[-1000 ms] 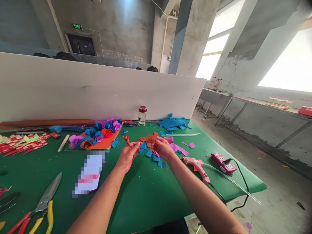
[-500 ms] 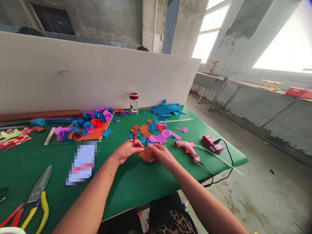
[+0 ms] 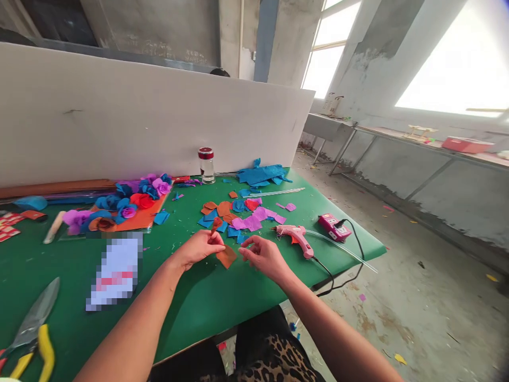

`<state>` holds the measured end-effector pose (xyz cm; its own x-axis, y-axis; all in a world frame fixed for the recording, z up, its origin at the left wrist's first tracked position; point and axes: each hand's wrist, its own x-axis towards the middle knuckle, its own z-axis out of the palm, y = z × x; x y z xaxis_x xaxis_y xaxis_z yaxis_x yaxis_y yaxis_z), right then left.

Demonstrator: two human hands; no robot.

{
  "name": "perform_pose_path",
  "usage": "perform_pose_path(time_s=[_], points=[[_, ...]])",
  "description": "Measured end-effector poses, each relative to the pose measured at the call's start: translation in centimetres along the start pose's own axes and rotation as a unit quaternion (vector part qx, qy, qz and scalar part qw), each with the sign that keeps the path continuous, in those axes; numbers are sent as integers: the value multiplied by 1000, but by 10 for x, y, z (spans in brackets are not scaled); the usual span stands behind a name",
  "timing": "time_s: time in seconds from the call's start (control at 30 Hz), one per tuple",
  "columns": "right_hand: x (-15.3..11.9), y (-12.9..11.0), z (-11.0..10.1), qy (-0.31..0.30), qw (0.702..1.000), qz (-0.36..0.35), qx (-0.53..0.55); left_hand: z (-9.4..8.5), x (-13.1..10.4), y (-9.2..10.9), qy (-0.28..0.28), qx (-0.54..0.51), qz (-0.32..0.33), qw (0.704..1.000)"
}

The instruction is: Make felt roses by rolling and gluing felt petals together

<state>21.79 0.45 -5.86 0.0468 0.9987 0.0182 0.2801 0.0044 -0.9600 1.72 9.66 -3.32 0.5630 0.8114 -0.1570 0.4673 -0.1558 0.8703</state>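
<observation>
Brown paper piece (image 3: pixel 226 258): hangs below and just right of the left thumb, off the green tabletop (image 3: pixel 194 305) as far as can be told. Half a second ago both hands were on it; now the right has let go and a small gap shows. So the left alone bears the sheet, and the right is free; looks like a pause between two handlings of the piece, my read.

Left hand (image 3: pixel 199 248): thumb pinched against fingers on the sheet's upper edge. Rolled brown piece (image 3: pixel 216 224) sticks up above the same hand; exact grip on it hidden by the fingers.

Right hand (image 3: pixel 264 257): fingers loosely curled, thumb slightly off them, nothing seen in it. Just beside the sheet, not touching.

Beyond both hands: loose brown pieces (image 3: pixel 223 209), blue pieces (image 3: pixel 210 215), purple pieces (image 3: pixel 254 222). Right of the right hand: pink glue gun (image 3: pixel 293 232), then power strip (image 3: pixel 334 228). Left of the left hand: phone (image 3: pixel 117 270), screen pixelated; paper flowers (image 3: pixel 142 201) farther beyond it; shears (image 3: pixel 37 315) nearest the wearer.
</observation>
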Motion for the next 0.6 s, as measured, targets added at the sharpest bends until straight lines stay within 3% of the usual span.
perform_pose_path(time_s=[0.1,0.2,0.3,0.47,0.53,0.6], points=[[-20,7,-51,140,982,-62,-111,0,7,-7,-12,33,-1,999],[-38,21,-99,262,931,-17,-252,2,12,-13,-25,64,0,998],[-41,34,-126,215,913,70,-341,4,15,-18,-29,76,-5,997],[-26,44,-133,158,895,128,-396,5,14,-19,-19,81,-8,997],[-24,42,-133,148,923,127,-332,5,13,-17,-10,72,-8,997],[-28,37,-131,140,964,115,-196,5,11,-15,-6,60,-7,998]])
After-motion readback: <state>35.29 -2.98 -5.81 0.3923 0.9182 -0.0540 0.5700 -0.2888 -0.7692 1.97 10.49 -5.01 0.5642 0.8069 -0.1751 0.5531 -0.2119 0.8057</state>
